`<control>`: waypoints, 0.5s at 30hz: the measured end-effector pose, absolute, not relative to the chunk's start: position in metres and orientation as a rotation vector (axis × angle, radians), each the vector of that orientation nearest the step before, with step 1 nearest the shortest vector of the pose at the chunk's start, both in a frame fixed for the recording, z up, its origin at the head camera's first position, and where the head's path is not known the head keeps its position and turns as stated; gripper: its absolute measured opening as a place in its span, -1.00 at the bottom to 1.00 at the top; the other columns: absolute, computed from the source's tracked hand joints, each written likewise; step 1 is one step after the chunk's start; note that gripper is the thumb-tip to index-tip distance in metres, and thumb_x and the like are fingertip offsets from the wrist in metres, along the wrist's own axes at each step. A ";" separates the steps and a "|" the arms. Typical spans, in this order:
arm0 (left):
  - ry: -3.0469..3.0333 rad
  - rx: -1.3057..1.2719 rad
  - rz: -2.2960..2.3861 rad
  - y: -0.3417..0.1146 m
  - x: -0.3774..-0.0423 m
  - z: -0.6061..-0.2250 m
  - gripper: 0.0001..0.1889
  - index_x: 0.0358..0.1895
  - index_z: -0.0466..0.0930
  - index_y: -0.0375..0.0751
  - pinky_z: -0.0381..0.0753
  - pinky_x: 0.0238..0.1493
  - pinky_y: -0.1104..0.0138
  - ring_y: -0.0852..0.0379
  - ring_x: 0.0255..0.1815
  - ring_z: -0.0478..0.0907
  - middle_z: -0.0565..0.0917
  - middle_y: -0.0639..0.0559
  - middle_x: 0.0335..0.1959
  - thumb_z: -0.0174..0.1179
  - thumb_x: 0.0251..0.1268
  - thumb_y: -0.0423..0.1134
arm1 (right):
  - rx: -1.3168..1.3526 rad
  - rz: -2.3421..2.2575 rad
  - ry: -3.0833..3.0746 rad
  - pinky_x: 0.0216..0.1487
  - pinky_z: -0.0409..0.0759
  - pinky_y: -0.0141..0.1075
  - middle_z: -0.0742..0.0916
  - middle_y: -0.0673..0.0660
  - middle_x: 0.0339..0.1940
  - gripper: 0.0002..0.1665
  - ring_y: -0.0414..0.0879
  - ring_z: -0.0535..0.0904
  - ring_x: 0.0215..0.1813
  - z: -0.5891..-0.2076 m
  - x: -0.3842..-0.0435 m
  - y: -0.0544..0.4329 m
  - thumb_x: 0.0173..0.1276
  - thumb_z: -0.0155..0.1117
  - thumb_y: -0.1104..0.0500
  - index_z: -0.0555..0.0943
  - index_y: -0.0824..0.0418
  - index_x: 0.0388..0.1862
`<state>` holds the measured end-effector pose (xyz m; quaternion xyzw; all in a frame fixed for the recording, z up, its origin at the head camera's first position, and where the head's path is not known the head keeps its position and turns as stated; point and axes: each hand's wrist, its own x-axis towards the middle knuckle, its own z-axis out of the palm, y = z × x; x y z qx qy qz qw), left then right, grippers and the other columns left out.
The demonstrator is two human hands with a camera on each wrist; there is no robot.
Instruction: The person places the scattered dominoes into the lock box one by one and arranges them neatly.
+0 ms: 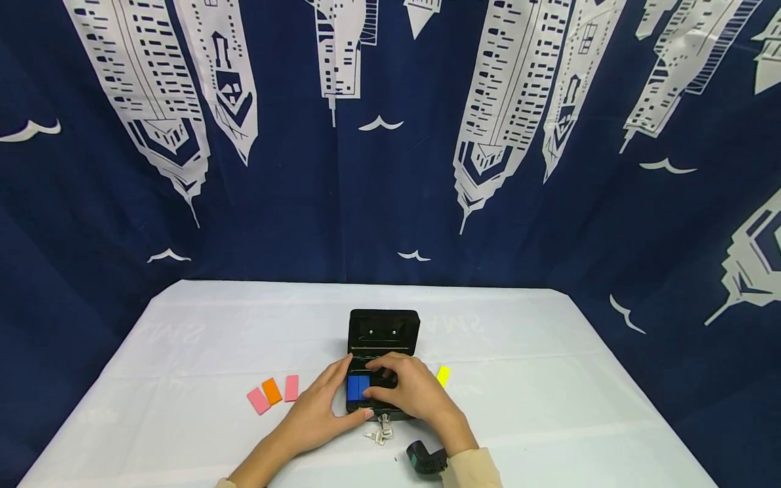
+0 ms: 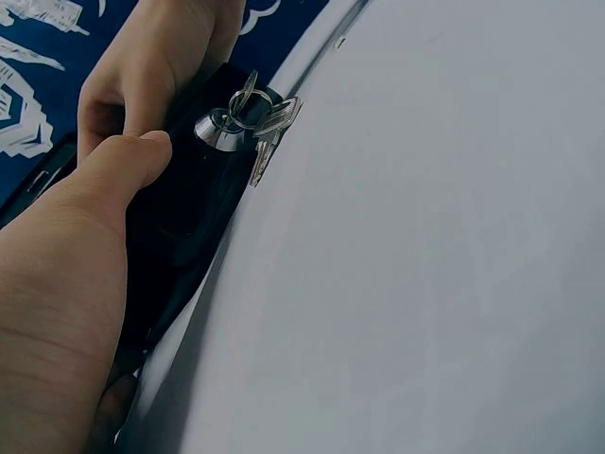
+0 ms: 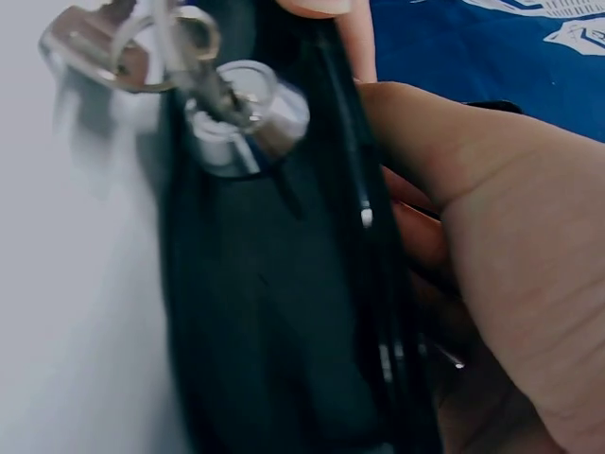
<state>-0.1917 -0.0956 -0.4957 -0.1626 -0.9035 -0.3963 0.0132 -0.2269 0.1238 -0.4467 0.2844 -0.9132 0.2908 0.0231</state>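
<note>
A black metal cash box (image 1: 383, 330) stands with its lid raised on the white table. My left hand (image 1: 317, 417) holds its left side, thumb on the front rim and fingers along the side toward the back corner. Two blue blocks (image 1: 358, 388) lie side by side at the box's left inside. Reaching into the box, my right hand (image 1: 415, 386) has its thumb against the right-hand blue block, while the index finger is apart from the thumb, just beyond the blocks. The other right fingertips are hidden. Keys (image 2: 274, 118) hang from the silver lock (image 2: 219, 130) at the front.
To the left on the table (image 1: 183, 379) lie a pink block (image 1: 259, 400), an orange block (image 1: 272, 391) and another pink block (image 1: 291, 388). A yellow block (image 1: 443, 376) shows beyond my right hand. Behind the table hangs a dark blue printed curtain (image 1: 293, 203).
</note>
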 end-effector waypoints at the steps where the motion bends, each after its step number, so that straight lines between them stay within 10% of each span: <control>1: -2.817 -0.506 -1.233 -0.096 -0.192 -0.496 0.11 0.67 0.07 0.05 0.50 0.31 -0.25 -0.19 0.47 0.41 0.24 -0.01 0.63 0.32 0.15 0.45 | 0.886 0.915 -2.825 -0.10 0.62 -0.36 0.78 -0.08 -0.03 -0.52 -0.22 0.60 -0.13 -0.446 -0.227 0.124 0.26 0.57 -0.06 0.74 0.03 0.13; 15: -2.825 -0.501 -1.231 -0.096 -0.192 -0.495 0.11 0.67 0.08 0.06 0.51 0.30 -0.25 -0.18 0.47 0.41 0.24 0.00 0.63 0.32 0.13 0.47 | 0.893 0.953 -2.822 -0.06 0.68 -0.29 0.79 -0.06 0.00 -0.54 -0.14 0.64 -0.09 -0.432 -0.224 0.130 0.29 0.55 -0.01 0.74 0.09 0.12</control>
